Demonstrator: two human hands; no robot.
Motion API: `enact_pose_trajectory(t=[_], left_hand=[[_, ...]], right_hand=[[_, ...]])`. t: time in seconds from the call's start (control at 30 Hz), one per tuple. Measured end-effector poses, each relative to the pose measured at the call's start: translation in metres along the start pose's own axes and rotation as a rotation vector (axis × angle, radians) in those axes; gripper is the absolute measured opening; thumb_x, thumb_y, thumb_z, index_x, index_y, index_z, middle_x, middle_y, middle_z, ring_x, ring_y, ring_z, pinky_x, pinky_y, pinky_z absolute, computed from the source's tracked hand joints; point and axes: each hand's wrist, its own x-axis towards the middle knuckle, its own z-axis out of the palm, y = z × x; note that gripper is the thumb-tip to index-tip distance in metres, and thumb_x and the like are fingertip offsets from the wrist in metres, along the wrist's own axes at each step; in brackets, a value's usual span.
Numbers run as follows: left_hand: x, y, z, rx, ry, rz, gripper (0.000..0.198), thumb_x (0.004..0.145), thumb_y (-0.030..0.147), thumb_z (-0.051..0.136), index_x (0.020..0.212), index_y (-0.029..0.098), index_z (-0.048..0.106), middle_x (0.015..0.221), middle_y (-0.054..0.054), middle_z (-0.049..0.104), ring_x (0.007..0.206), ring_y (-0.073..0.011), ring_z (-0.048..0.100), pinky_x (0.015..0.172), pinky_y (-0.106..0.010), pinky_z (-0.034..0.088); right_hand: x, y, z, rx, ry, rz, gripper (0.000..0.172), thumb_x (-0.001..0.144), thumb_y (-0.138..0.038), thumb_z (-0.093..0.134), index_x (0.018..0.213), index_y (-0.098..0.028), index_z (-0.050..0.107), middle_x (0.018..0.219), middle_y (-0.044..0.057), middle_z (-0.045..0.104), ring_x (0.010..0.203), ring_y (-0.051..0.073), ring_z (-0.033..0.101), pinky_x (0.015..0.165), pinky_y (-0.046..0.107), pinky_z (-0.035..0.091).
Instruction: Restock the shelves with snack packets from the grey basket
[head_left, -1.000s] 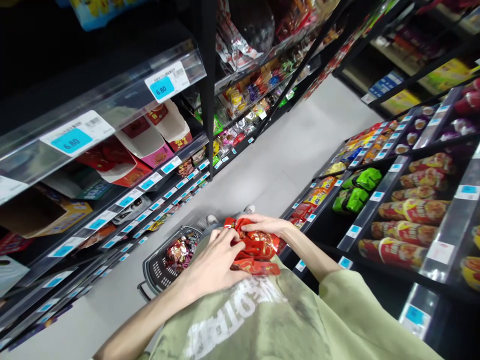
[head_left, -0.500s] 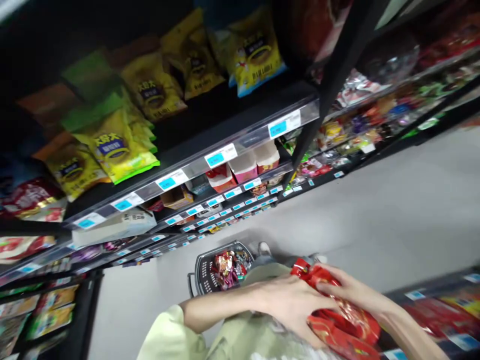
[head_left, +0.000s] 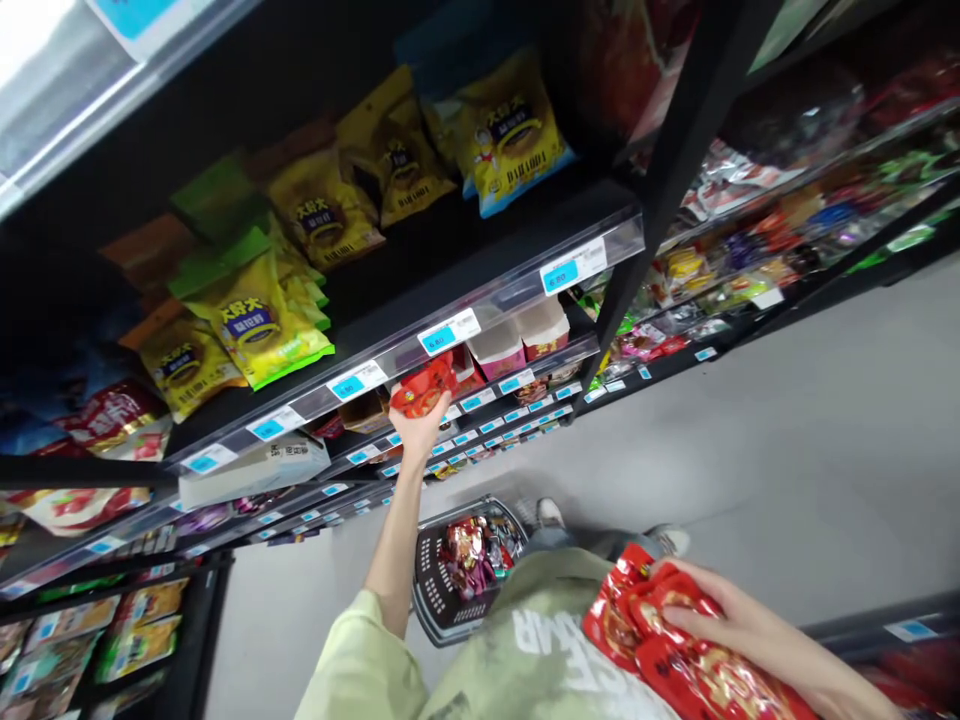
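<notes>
Stretched out to the shelf, my left hand (head_left: 417, 428) is wrapped round a red snack packet (head_left: 426, 386), just below the price-tag rail and beside the open white-and-red boxes (head_left: 499, 348). My right hand (head_left: 739, 620) clasps several shiny red snack packets (head_left: 675, 650) against the front of my shirt, thumb on top and the fingers partly hidden. Below my left forearm, a dark shopping basket (head_left: 431, 570) stands on the floor with shiny wrapped packets (head_left: 472, 555) in it.
Yellow snack bags (head_left: 255, 310) line the upper shelf (head_left: 465, 260), whose front rail carries price tags. A dark shelf post (head_left: 667, 170) rises to the right, with more packaged goods beyond it. Grey floor (head_left: 787, 400) runs alongside; another shelf edge (head_left: 892, 620) lies at lower right.
My left hand has moved from the bundle at my chest up to the shelf, with one red packet in it. My right hand keeps the other red packets.
</notes>
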Motion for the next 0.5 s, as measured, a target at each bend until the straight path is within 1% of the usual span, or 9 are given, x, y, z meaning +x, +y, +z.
enact_pose_trajectory(t=[0.07,0.13,0.23,0.33,0.4,0.5], left_hand=[[0.019,-0.003,0.01,-0.005,-0.06,0.073,0.051,0.053,0.028,0.091,0.094,0.016,0.064,0.091,-0.008,0.073,0.087,-0.025,0.074,0.089,-0.045,0.061],[0.031,-0.002,0.021,-0.02,-0.103,0.09,0.047,0.053,0.03,0.09,0.088,0.013,0.066,0.086,-0.01,0.074,0.082,-0.0262,0.074,0.087,-0.048,0.061],[0.039,-0.002,0.038,-0.057,-0.124,0.085,0.041,0.054,0.032,0.09,0.081,0.011,0.068,0.083,-0.012,0.074,0.079,-0.0275,0.074,0.085,-0.049,0.062],[0.045,-0.007,0.053,-0.061,-0.142,0.093,0.04,0.053,0.028,0.09,0.082,0.011,0.069,0.086,-0.012,0.075,0.082,-0.0281,0.074,0.087,-0.047,0.061],[0.05,-0.013,0.056,-0.019,-0.173,0.106,0.042,0.054,0.027,0.09,0.087,0.012,0.07,0.091,-0.013,0.076,0.088,-0.0288,0.074,0.089,-0.045,0.061],[0.06,-0.022,0.049,0.113,-0.262,0.146,0.046,0.058,0.031,0.089,0.097,0.016,0.07,0.102,-0.012,0.075,0.099,-0.0287,0.072,0.095,-0.042,0.058]], right_hand=[[-0.001,0.005,-0.002,0.006,0.045,0.014,0.057,0.067,-0.061,0.078,0.109,-0.024,0.073,0.118,0.007,0.073,0.117,0.035,0.065,0.103,0.038,0.053],[-0.003,0.012,-0.003,0.026,0.088,0.033,0.058,0.066,-0.061,0.078,0.11,-0.024,0.072,0.119,0.007,0.073,0.118,0.034,0.064,0.102,0.037,0.053],[-0.005,0.022,-0.003,0.066,0.1,0.04,0.058,0.067,-0.061,0.077,0.111,-0.024,0.07,0.12,0.006,0.073,0.116,0.034,0.065,0.1,0.037,0.055],[-0.007,0.026,-0.002,0.088,0.098,0.042,0.058,0.067,-0.062,0.075,0.11,-0.024,0.069,0.119,0.006,0.073,0.116,0.035,0.065,0.099,0.039,0.055],[-0.009,0.026,-0.002,0.08,0.116,0.051,0.058,0.067,-0.063,0.075,0.11,-0.024,0.069,0.118,0.006,0.074,0.117,0.035,0.065,0.099,0.039,0.055],[-0.01,0.024,-0.004,0.059,0.108,0.03,0.054,0.068,-0.063,0.074,0.105,-0.024,0.069,0.115,0.007,0.074,0.114,0.035,0.066,0.1,0.041,0.054]])
